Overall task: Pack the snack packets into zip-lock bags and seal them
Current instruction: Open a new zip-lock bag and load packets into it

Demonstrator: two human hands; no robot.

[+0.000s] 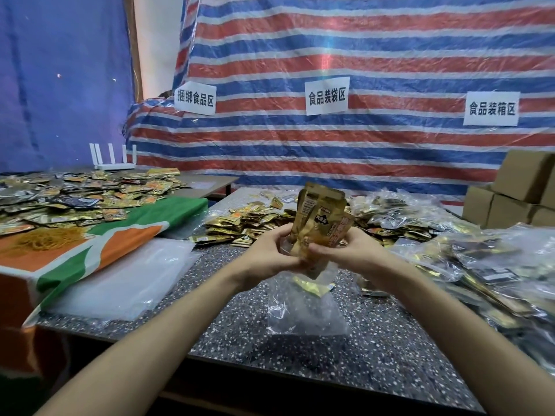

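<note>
Now, snack packets (pixel 321 217) go into the zip-lock bag (pixel 303 310).
My left hand (pixel 270 255) and right hand (pixel 354 250) clasp them; I'd keep them squared, bag mouth wide.

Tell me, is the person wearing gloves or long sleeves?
No. The left hand and the right hand have no gloves, and I see no rings. The left forearm and the right forearm are uncovered too: no sleeve, watch or bracelet shows down to the picture's edge.
</note>
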